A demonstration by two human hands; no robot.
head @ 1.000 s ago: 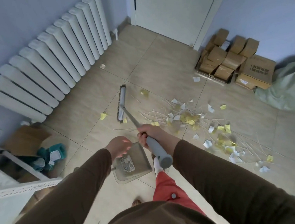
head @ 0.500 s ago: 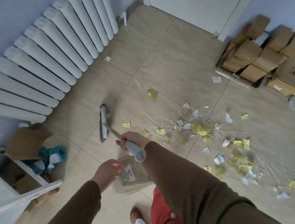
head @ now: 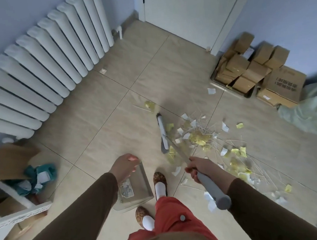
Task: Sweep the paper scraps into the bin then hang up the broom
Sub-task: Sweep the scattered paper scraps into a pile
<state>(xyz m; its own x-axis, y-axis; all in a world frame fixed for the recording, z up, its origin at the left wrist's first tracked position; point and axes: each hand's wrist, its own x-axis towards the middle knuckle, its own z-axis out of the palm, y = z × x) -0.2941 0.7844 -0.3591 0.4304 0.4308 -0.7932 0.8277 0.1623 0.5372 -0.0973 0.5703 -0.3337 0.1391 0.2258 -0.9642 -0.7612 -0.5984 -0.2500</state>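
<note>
While most paper scraps (head: 199, 139) lie scattered on the tiles right of the broom (head: 163, 133), nothing looks binned; right hand (head: 199, 169) grips its handle, left hand (head: 124, 166) holds the dustpan (head: 136, 188); hanging remains.

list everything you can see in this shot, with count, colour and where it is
long-handled grey broom: one, grey, head on the floor at the left edge of the scrap pile
scattered paper scraps: many, yellow and white, mixed with thin pale sticks, floor centre-right
clear plastic dustpan: one, see-through with a label, on the floor by the feet
white ribbed radiator: one, white, along the left wall
brown cardboard boxes: several, brown, stacked by the right wall
white door: one, white, far corner
teal cloth: one, teal, lower left by a flattened cardboard piece
left hand: grips the dustpan's top
right hand: fingers wrapped round the broom handle
</note>
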